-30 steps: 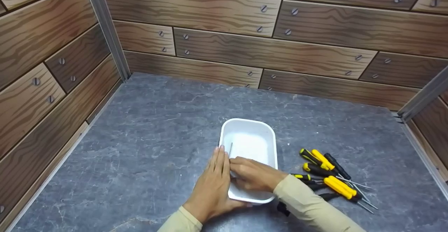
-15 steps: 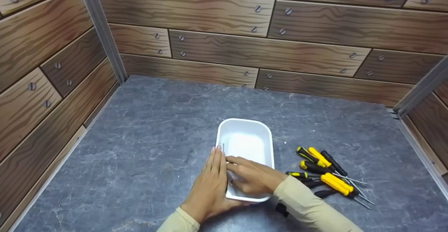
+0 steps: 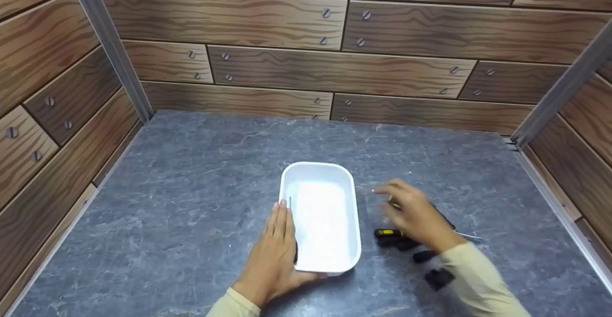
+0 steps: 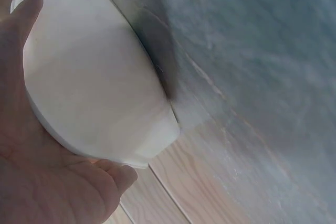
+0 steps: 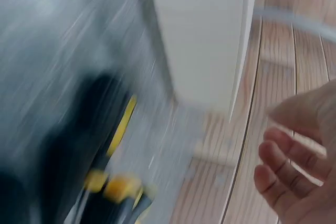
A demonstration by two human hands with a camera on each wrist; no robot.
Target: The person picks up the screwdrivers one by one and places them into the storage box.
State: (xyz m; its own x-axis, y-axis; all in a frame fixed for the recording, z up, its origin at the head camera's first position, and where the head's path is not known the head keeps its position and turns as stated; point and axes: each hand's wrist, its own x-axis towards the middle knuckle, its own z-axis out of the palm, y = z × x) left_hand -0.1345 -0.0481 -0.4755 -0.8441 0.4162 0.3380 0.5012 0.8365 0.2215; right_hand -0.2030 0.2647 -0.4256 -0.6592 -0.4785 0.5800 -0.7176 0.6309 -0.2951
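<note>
My left hand (image 3: 272,252) holds a white plastic tray (image 3: 356,231) at its near left corner. The fingers lie straight along the left side and the thumb sits at the near end; the left wrist view shows it spanning the tray's outer wall (image 4: 100,72). Inside, along the left wall, lies a screwdriver (image 3: 296,254); its thin shaft shows past my fingertips and my hand hides much of it. My right hand (image 3: 416,214), blurred, hangs over several black and yellow screwdrivers (image 3: 386,233), its fingers loosely bent around nothing.
A small dark object (image 3: 439,278) lies beside the right sleeve. Wood-patterned walls (image 3: 267,68) enclose the grey marbled table (image 3: 215,164) at the back and both sides.
My right hand has left the inside of the tray and moved right, over the screwdrivers. My left hand stays at the tray. The head view has shifted slightly.
</note>
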